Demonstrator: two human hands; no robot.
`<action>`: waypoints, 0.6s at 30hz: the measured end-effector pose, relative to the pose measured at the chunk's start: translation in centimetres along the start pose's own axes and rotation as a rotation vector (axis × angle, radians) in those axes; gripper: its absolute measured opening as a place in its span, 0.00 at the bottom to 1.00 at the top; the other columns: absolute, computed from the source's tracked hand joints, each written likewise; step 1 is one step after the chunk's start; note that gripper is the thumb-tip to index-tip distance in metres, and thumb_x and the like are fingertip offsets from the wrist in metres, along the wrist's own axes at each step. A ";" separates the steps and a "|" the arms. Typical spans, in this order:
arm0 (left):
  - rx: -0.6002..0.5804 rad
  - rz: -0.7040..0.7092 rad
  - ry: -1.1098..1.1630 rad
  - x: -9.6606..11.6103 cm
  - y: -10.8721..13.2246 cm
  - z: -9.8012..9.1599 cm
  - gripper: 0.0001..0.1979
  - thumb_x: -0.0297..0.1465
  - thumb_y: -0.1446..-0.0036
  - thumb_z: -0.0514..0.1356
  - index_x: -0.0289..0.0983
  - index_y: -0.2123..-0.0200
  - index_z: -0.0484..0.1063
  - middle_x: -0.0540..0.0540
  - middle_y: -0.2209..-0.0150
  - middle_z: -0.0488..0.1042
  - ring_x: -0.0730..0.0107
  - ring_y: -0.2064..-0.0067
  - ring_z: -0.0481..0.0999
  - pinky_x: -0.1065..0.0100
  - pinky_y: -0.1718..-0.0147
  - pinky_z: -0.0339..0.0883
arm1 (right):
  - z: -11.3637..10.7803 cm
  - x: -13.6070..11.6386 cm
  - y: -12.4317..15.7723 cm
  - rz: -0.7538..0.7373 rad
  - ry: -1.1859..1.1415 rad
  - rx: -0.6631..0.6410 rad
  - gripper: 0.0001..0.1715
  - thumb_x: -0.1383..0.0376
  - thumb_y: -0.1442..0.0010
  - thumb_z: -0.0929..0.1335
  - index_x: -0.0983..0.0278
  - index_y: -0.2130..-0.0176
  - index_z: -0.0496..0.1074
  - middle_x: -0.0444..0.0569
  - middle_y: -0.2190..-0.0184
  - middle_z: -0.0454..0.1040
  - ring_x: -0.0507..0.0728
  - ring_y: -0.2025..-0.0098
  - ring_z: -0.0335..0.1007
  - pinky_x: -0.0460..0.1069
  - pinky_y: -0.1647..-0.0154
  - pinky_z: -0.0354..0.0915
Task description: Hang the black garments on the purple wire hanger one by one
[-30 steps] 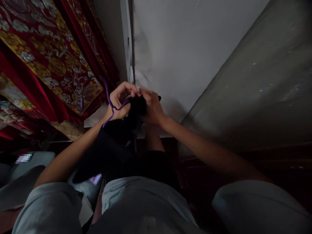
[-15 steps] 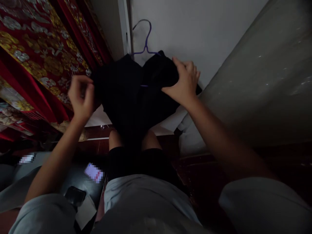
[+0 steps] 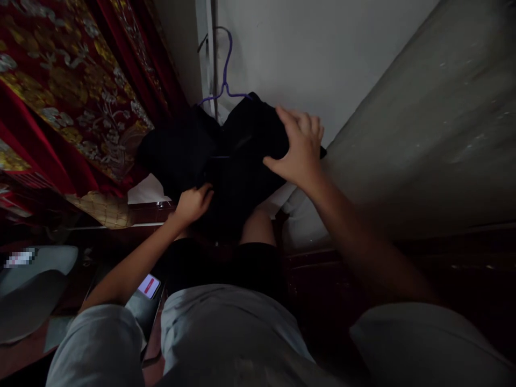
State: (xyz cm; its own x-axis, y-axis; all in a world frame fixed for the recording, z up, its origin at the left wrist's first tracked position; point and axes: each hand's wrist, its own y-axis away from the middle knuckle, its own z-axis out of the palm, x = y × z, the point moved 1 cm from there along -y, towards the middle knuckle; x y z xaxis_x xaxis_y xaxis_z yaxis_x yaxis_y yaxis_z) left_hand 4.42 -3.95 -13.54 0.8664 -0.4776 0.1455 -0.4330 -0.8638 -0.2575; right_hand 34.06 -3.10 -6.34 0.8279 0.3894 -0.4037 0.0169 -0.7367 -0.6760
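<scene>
A black shirt (image 3: pixel 237 177) hangs on a purple wire hanger (image 3: pixel 225 75) in front of me; its neckline dips between the shoulders. My left hand (image 3: pixel 193 204) is closed on the shirt's front, low and left of the middle, with the fingers curled into the dark cloth. Against the shirt's right shoulder rests my right hand (image 3: pixel 301 148), thumb and fingers spread wide. Dark cloth hides the folds and the hanger's lower bar, apart from a thin strip.
An embroidered red and gold curtain (image 3: pixel 72 97) hangs at the left. Behind the shirt is a pale wall (image 3: pixel 306 48); a large plastic-wrapped object (image 3: pixel 427 140) leans at the right. A lit phone (image 3: pixel 149 286) lies low at the left, near a grey seat (image 3: pixel 60 260).
My left hand has moved from the shirt's left sleeve right and down to its front, closing there. The hanger and shirt have shifted slightly left in view. My right hand keeps its place on the shoulder.
</scene>
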 end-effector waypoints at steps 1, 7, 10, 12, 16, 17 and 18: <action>0.042 0.028 0.085 0.1 0.7 0.7 0.18 0.35 0.27 0.52 0.38 0.42 0.74 0.40 0.62 0.82 0.55 0.62 0.83 0.59 0.57 0.75 | 0.4 0.0 0.6 -0.011 -0.073 0.029 0.47 0.60 0.44 0.72 0.55 0.29 0.59 0.56 0.30 0.59 0.75 0.28 0.49 0.72 0.28 0.48; 0.417 -0.014 0.639 3.6 3.8 3.9 0.15 0.27 0.33 0.53 0.41 0.47 0.74 0.43 0.52 0.81 0.61 0.57 0.81 0.60 0.54 0.76 | 8.5 -4.9 9.2 0.379 -0.653 0.147 0.32 0.56 0.42 0.71 0.56 0.40 0.65 0.54 0.43 0.71 0.64 0.43 0.69 0.61 0.39 0.65; 0.568 -0.169 0.826 6.1 4.5 5.5 0.13 0.29 0.33 0.55 0.42 0.47 0.71 0.42 0.50 0.78 0.61 0.56 0.80 0.60 0.56 0.77 | 13.4 -6.6 14.3 0.770 -0.850 0.143 0.32 0.49 0.48 0.73 0.60 0.49 0.65 0.50 0.55 0.71 0.57 0.57 0.70 0.52 0.54 0.69; 0.619 -0.265 0.927 7.3 5.1 6.6 0.13 0.32 0.32 0.56 0.42 0.46 0.69 0.41 0.49 0.75 0.65 0.63 0.78 0.64 0.66 0.77 | 15.0 -6.3 16.6 0.888 -0.879 0.130 0.26 0.50 0.50 0.73 0.61 0.58 0.66 0.45 0.64 0.70 0.54 0.62 0.68 0.49 0.58 0.67; 0.726 -0.338 1.057 8.5 6.4 7.4 0.19 0.40 0.30 0.58 0.46 0.39 0.61 0.41 0.52 0.73 0.68 0.67 0.76 0.67 0.75 0.73 | 14.5 -5.0 17.7 0.769 -0.942 -0.212 0.20 0.49 0.45 0.71 0.61 0.72 0.67 0.43 0.75 0.70 0.53 0.69 0.66 0.47 0.63 0.63; 0.739 -0.343 1.069 8.7 6.6 7.3 0.23 0.42 0.30 0.58 0.47 0.37 0.57 0.42 0.54 0.73 0.68 0.67 0.76 0.67 0.75 0.73 | 14.0 -5.0 17.6 0.730 -0.957 -0.292 0.22 0.47 0.42 0.70 0.62 0.73 0.68 0.43 0.76 0.71 0.53 0.69 0.67 0.48 0.63 0.63; 0.742 -0.346 1.076 8.8 6.6 7.0 0.27 0.43 0.30 0.59 0.49 0.34 0.53 0.44 0.56 0.73 0.68 0.69 0.75 0.66 0.74 0.73 | 13.6 -5.2 17.5 0.708 -0.966 -0.346 0.23 0.46 0.40 0.69 0.62 0.74 0.69 0.44 0.76 0.72 0.54 0.70 0.68 0.48 0.64 0.63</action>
State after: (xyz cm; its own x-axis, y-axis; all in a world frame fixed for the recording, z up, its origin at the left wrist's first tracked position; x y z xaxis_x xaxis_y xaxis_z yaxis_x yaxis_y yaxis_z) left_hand 10.93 -12.75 -20.65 0.1323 -0.4378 0.8893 0.2974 -0.8383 -0.4569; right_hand 22.46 -10.48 -24.42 -0.0331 -0.0137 -0.9994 0.0033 -0.9999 0.0136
